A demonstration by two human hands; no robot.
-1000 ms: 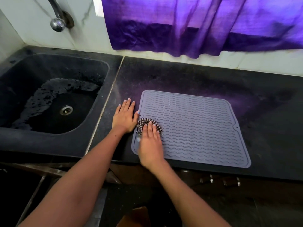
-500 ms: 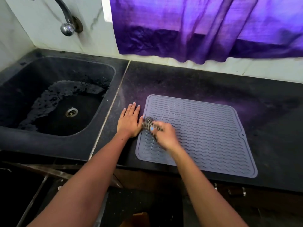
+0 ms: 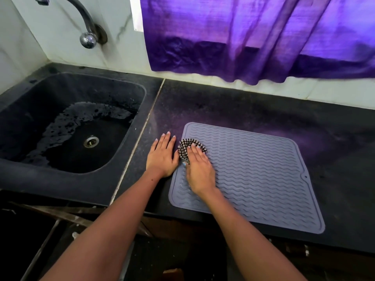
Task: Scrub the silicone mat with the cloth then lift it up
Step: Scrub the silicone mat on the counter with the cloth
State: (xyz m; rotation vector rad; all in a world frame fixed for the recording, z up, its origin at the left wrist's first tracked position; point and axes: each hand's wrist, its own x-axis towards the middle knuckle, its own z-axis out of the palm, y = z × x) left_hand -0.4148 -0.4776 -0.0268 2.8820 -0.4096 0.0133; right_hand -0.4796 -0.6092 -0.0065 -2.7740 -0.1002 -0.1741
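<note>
L hand (image 3: 162, 157) flat, counter | R hand (image 3: 199, 169) flat, presses cloth (image 3: 187, 147) on mat (image 3: 263, 169)

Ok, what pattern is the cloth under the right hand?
Black-and-white check; the cloth shows best in the head view, bunched on the mat.

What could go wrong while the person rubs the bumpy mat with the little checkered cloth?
1. The left hand lies flat on the counter beside the silicone mat, not clearly on it, so hard rubbing might slide the mat.
2. The mat's near edge sits close to the counter's front edge, so it might slip off.
3. The right hand covers most of the bunched cloth, so only a small patch gets scrubbed.
</note>
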